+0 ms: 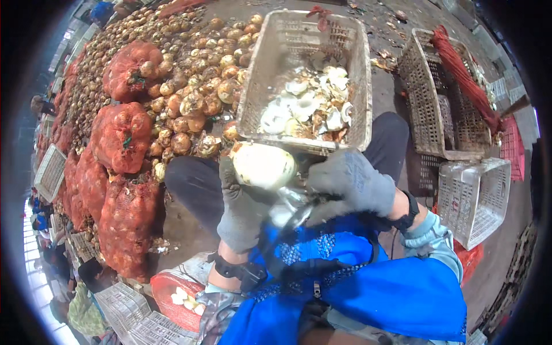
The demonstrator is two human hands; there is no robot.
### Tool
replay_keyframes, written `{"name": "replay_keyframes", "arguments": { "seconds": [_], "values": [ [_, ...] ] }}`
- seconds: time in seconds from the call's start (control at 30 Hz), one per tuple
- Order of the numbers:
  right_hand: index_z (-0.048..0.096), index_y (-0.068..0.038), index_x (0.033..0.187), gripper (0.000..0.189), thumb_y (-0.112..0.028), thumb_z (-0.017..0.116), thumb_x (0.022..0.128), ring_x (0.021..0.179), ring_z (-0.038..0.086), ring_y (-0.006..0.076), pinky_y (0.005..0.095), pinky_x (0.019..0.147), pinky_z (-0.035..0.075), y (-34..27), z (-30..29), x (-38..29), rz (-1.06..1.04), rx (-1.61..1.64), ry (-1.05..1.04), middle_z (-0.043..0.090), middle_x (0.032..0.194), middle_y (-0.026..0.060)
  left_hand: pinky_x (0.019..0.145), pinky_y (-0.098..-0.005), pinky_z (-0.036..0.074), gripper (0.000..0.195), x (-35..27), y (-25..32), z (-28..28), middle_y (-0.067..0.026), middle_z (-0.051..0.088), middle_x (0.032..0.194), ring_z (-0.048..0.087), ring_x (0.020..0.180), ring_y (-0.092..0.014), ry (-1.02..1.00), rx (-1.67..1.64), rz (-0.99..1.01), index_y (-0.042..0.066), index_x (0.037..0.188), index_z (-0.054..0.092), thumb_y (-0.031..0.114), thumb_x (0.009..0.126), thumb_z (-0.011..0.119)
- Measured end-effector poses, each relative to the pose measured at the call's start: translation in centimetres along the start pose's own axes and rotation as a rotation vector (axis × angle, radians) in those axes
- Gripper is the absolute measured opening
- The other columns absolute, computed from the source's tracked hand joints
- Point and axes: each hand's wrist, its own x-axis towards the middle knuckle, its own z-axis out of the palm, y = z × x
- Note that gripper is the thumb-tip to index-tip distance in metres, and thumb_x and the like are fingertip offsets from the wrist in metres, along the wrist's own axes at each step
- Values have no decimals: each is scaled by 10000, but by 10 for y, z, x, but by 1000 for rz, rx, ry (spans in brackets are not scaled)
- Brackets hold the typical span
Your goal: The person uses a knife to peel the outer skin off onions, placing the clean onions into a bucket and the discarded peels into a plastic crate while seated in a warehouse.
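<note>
My left hand, in a grey glove, holds a large onion just below the near rim of a dirty white plastic crate. The onion's surface is mostly pale and smooth, with brown traces at its left end. Close by on the right, my gloved right hand is curled around a dark-handled tool, apparently a knife; motion blurs its shiny part below the onion. Inside the crate lie white onion layers and brown skins.
Loose onions spread across the floor at the left, beside red mesh sacks full of onions. Other plastic crates stand at the right, one with red netting over it. Peeled onions lie on red mesh at lower left.
</note>
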Motion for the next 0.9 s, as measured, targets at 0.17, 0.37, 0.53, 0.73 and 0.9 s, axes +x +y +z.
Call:
{"name": "replay_keyframes", "arguments": {
  "seconds": [0.17,0.37,0.53,0.73,0.9],
  "values": [
    [557,-67,857,390,-416,662,720,682,607,293,381,574,453,35,-21,-8,477,205,114,598,719,124,950,-466,390,668,10,14,-8,-142,465,1266,490,1098,-304,-19,94,179,114,1285,396,612,840,414],
    [481,-50,1036,504,-443,617,753,829,590,353,424,698,451,79,-16,-6,842,-372,222,611,852,190,913,-384,425,647,14,31,8,-115,487,1224,490,1074,-232,-104,97,339,53,1265,407,573,882,364],
    [437,-14,1216,620,-351,660,746,877,563,212,319,749,448,27,38,21,597,691,389,592,934,120,955,-342,380,641,5,23,14,-81,496,1185,490,1085,-210,2,132,145,63,1251,401,539,838,518],
    [464,10,1167,641,-339,722,696,980,513,222,338,843,404,33,61,3,633,1059,636,553,1051,137,1007,-353,326,861,20,31,40,-144,375,1286,402,1164,-236,-175,922,430,17,1383,184,384,768,663],
    [507,1,1058,551,-308,744,668,912,551,237,340,796,424,28,52,4,588,756,624,580,954,163,877,-311,444,739,6,20,42,-126,440,1221,511,1034,-194,-10,940,482,49,1350,254,253,768,661]
  ]
}}
